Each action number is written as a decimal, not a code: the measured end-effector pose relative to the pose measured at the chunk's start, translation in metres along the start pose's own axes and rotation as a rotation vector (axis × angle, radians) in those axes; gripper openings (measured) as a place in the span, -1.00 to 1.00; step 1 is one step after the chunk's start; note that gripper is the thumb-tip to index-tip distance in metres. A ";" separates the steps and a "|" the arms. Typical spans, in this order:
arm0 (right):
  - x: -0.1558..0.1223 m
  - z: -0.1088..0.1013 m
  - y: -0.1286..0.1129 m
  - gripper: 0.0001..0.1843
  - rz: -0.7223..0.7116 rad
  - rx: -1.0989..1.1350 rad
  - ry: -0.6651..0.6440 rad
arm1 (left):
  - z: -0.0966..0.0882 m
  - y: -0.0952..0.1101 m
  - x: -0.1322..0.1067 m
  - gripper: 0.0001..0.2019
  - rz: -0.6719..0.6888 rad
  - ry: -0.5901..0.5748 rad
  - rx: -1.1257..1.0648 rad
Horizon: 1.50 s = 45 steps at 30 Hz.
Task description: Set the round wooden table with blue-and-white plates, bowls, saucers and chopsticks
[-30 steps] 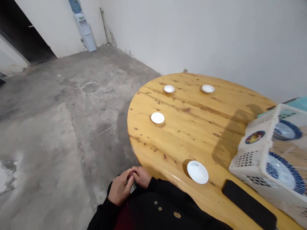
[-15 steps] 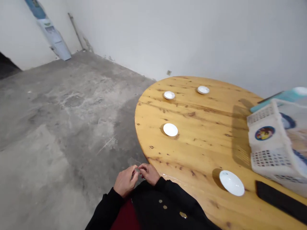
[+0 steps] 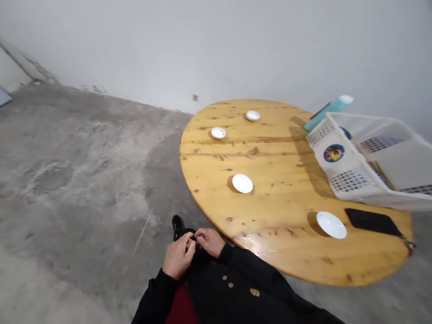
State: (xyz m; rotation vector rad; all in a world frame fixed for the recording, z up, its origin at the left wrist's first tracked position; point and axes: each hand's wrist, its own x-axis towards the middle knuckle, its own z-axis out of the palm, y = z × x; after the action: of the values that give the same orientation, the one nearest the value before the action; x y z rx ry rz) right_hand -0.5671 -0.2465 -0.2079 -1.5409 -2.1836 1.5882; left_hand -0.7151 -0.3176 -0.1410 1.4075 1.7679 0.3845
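My left hand (image 3: 177, 258) and my right hand (image 3: 209, 241) meet in front of my body, just off the near left edge of the round wooden table (image 3: 270, 234). Their fingertips are pinched together around something small that I cannot make out. Both arms are in black sleeves. The white saucer (image 3: 242, 183) nearest my hands lies on the table, a little beyond my right hand. Another white saucer (image 3: 331, 224) lies near the table's right front.
Two more small saucers (image 3: 218, 132) (image 3: 253, 115) sit at the table's far side. A white plastic basket (image 3: 367, 162) stands at the right, a teal bottle (image 3: 329, 111) behind it, a black flat case (image 3: 370, 221) before it. A black shoe (image 3: 177, 223) rests on the concrete floor.
The view has swung right and pulled back, so the whole table and basket show. My hands stay pinched together in front of my body.
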 end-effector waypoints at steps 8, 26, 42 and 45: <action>0.137 0.005 -0.088 -0.71 -0.051 0.005 -0.084 | -0.114 -0.057 0.086 -0.64 -0.090 0.047 0.091; 0.267 -0.069 -0.143 -0.73 0.209 0.238 0.373 | -0.242 -0.029 0.314 -0.65 0.387 -0.314 0.183; 0.375 -0.064 -0.234 -0.71 0.437 0.382 0.702 | -0.347 -0.025 0.456 -0.66 0.615 -0.655 0.296; 0.382 -0.066 -0.235 -0.73 0.499 0.405 0.740 | -0.343 -0.022 0.473 -0.67 0.624 -0.725 0.288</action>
State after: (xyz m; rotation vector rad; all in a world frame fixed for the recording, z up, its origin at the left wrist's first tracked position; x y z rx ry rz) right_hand -0.8860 0.0751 -0.1883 -2.1476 -1.0844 1.1372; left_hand -1.0034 0.1909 -0.1384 1.9772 0.7977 -0.0832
